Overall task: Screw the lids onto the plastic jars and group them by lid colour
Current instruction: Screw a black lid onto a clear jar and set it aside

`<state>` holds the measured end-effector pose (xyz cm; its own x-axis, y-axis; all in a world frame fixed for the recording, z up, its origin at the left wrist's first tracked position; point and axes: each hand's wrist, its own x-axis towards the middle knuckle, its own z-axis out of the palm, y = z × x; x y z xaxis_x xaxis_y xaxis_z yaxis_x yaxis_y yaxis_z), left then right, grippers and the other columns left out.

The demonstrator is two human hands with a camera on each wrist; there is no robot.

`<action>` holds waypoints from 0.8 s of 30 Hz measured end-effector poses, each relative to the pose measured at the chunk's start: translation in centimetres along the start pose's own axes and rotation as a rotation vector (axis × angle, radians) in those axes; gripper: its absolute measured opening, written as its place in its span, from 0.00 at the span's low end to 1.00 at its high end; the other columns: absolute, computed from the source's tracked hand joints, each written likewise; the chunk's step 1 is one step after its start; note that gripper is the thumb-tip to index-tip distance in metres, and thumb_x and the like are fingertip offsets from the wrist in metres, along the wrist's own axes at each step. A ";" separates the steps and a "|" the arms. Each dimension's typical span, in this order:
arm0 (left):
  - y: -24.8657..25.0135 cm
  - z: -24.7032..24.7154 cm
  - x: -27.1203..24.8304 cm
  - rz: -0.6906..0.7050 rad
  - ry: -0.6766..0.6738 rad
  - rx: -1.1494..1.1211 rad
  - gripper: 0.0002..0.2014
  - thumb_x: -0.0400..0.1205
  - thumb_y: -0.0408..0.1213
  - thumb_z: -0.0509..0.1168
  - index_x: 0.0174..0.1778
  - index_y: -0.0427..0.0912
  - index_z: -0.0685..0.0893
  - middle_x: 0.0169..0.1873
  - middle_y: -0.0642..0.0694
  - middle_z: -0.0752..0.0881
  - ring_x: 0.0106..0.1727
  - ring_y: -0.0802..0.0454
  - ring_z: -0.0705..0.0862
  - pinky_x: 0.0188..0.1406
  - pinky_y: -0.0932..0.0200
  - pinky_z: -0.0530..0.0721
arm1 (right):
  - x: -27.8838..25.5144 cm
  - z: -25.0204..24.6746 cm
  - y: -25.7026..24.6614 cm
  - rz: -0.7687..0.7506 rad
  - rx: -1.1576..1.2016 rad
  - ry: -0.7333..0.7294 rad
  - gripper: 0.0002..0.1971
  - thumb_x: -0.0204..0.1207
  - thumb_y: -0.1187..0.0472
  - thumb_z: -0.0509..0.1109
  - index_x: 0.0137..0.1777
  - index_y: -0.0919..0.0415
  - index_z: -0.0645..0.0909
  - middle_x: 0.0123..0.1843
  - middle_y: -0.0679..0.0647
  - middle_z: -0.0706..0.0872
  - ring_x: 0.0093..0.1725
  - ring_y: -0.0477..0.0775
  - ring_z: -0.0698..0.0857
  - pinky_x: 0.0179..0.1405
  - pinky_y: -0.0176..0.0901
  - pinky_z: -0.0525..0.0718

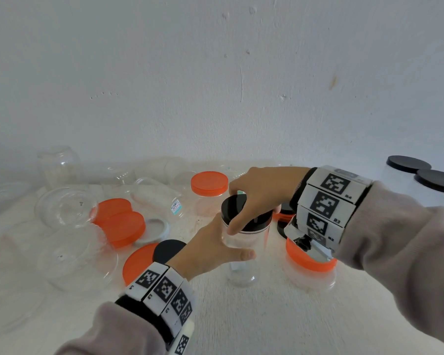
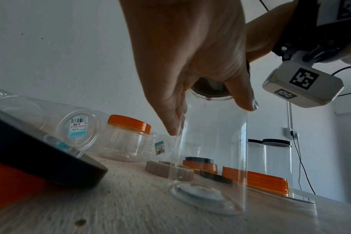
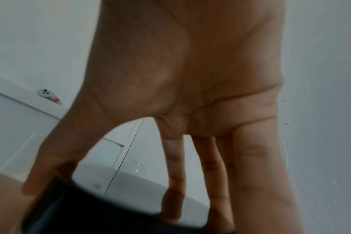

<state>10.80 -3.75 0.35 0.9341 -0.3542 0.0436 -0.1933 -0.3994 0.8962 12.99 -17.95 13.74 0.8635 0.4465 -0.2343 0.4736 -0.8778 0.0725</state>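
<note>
A tall clear jar stands upright on the table at centre, seen close up as the tall clear jar in the left wrist view. My left hand wraps its body, thumb in front. On its mouth sits a black lid, and my right hand grips that lid from above with thumb and fingers around its rim. In the right wrist view the black lid shows dark below my fingers. Whether the lid is fully seated is hidden by the hand.
Several lidless clear jars lie at left and back. Loose orange lids and a loose black lid lie left of centre. Orange-lidded jars stand behind and to the right. Two black-lidded jars stand far right.
</note>
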 end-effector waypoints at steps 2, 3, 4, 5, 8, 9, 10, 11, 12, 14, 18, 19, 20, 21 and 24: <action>0.0 0.0 -0.1 0.006 -0.011 -0.007 0.37 0.69 0.48 0.80 0.61 0.77 0.61 0.58 0.78 0.72 0.60 0.79 0.72 0.49 0.81 0.71 | -0.1 -0.2 0.1 0.007 -0.007 -0.051 0.38 0.57 0.25 0.73 0.64 0.47 0.76 0.49 0.44 0.80 0.35 0.43 0.81 0.30 0.39 0.75; 0.0 0.0 -0.1 0.013 -0.014 -0.013 0.37 0.69 0.47 0.80 0.60 0.77 0.61 0.59 0.77 0.73 0.59 0.82 0.72 0.48 0.82 0.73 | -0.1 -0.4 0.2 -0.003 0.003 -0.098 0.40 0.58 0.27 0.75 0.68 0.44 0.73 0.56 0.43 0.80 0.44 0.46 0.83 0.38 0.41 0.79; 0.0 0.1 -0.1 0.017 -0.014 -0.018 0.37 0.69 0.46 0.80 0.60 0.77 0.62 0.59 0.75 0.74 0.58 0.83 0.72 0.48 0.82 0.73 | -0.1 -0.6 0.3 -0.022 0.014 -0.142 0.42 0.60 0.31 0.77 0.73 0.40 0.68 0.64 0.43 0.77 0.55 0.49 0.82 0.49 0.45 0.81; 0.0 0.1 0.0 0.018 -0.009 -0.021 0.38 0.69 0.46 0.80 0.61 0.77 0.61 0.60 0.74 0.75 0.58 0.83 0.72 0.48 0.81 0.74 | -0.2 -0.8 0.4 -0.047 0.022 -0.170 0.43 0.61 0.35 0.79 0.76 0.36 0.65 0.71 0.42 0.73 0.65 0.51 0.77 0.59 0.49 0.79; 0.0 0.1 0.0 0.021 0.001 -0.018 0.39 0.68 0.46 0.80 0.62 0.76 0.60 0.60 0.74 0.74 0.59 0.82 0.71 0.48 0.79 0.74 | -0.4 -1.0 0.6 -0.104 0.048 -0.145 0.42 0.62 0.41 0.81 0.77 0.33 0.66 0.76 0.41 0.69 0.74 0.50 0.69 0.66 0.49 0.74; 0.0 0.1 0.0 0.021 0.000 -0.016 0.39 0.68 0.46 0.80 0.62 0.75 0.61 0.61 0.74 0.75 0.59 0.82 0.71 0.47 0.80 0.74 | -0.3 -1.0 0.7 -0.115 0.060 -0.122 0.42 0.61 0.40 0.81 0.76 0.33 0.68 0.75 0.40 0.70 0.73 0.48 0.70 0.66 0.48 0.74; 0.0 0.1 -0.1 0.021 -0.001 -0.014 0.38 0.68 0.46 0.80 0.62 0.75 0.61 0.60 0.74 0.75 0.58 0.83 0.71 0.46 0.81 0.74 | -0.3 -1.0 0.7 -0.124 0.069 -0.102 0.41 0.60 0.39 0.81 0.75 0.33 0.69 0.73 0.40 0.72 0.72 0.47 0.71 0.66 0.48 0.74; 0.0 0.1 -0.1 0.022 -0.001 -0.014 0.38 0.68 0.46 0.80 0.61 0.75 0.61 0.60 0.74 0.75 0.57 0.85 0.72 0.46 0.83 0.74 | -0.2 -0.9 0.8 -0.131 0.077 -0.090 0.41 0.59 0.38 0.81 0.74 0.33 0.70 0.71 0.39 0.73 0.70 0.47 0.72 0.66 0.47 0.75; 0.0 0.0 -0.1 0.023 -0.002 -0.014 0.37 0.68 0.46 0.80 0.61 0.76 0.62 0.59 0.74 0.75 0.57 0.85 0.72 0.45 0.83 0.73 | -0.2 -0.9 0.8 -0.136 0.081 -0.082 0.41 0.58 0.37 0.81 0.74 0.33 0.71 0.69 0.39 0.75 0.68 0.46 0.74 0.65 0.48 0.76; 0.1 0.0 -0.1 0.017 -0.005 -0.011 0.38 0.68 0.48 0.80 0.61 0.77 0.61 0.59 0.75 0.75 0.57 0.84 0.72 0.45 0.83 0.73 | 0.0 -0.8 0.8 -0.131 0.083 -0.063 0.42 0.56 0.34 0.81 0.73 0.35 0.73 0.61 0.38 0.75 0.61 0.45 0.78 0.62 0.47 0.80; 0.2 -0.1 -0.2 0.009 -0.001 -0.019 0.39 0.65 0.52 0.81 0.61 0.79 0.60 0.61 0.75 0.74 0.62 0.79 0.73 0.51 0.80 0.72 | 0.1 -0.1 0.7 -0.062 0.102 0.006 0.39 0.52 0.25 0.76 0.64 0.40 0.78 0.52 0.40 0.81 0.45 0.51 0.89 0.43 0.44 0.87; 0.1 0.0 -0.2 0.006 0.006 -0.021 0.40 0.64 0.53 0.80 0.62 0.79 0.60 0.64 0.73 0.74 0.66 0.73 0.72 0.57 0.76 0.70 | 0.0 0.2 0.6 -0.042 0.099 0.027 0.37 0.52 0.24 0.74 0.59 0.42 0.79 0.50 0.42 0.82 0.43 0.52 0.89 0.40 0.44 0.87; 0.1 0.1 -0.1 0.006 0.011 -0.025 0.41 0.63 0.53 0.80 0.63 0.78 0.59 0.66 0.71 0.73 0.69 0.68 0.71 0.62 0.70 0.70 | 0.0 0.4 0.5 -0.028 0.095 0.040 0.36 0.53 0.23 0.73 0.56 0.44 0.79 0.49 0.43 0.83 0.43 0.53 0.89 0.40 0.44 0.87; 0.1 0.1 -0.1 0.008 0.013 -0.027 0.42 0.63 0.54 0.79 0.64 0.76 0.59 0.67 0.70 0.73 0.71 0.65 0.70 0.65 0.65 0.69 | 0.0 0.4 0.5 -0.016 0.093 0.042 0.36 0.54 0.22 0.72 0.55 0.44 0.79 0.49 0.44 0.83 0.44 0.53 0.89 0.41 0.46 0.87; 0.0 0.2 0.0 0.016 0.017 -0.012 0.41 0.65 0.50 0.80 0.66 0.74 0.60 0.67 0.69 0.74 0.69 0.68 0.72 0.62 0.71 0.71 | -0.2 -0.1 0.6 0.003 0.091 -0.060 0.39 0.56 0.25 0.74 0.67 0.41 0.75 0.62 0.44 0.80 0.55 0.54 0.86 0.54 0.51 0.86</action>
<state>10.70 -3.90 0.28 0.9360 -0.3458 0.0656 -0.2049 -0.3838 0.9004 13.09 -18.52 13.96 0.8519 0.4347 -0.2920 0.4506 -0.8926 -0.0143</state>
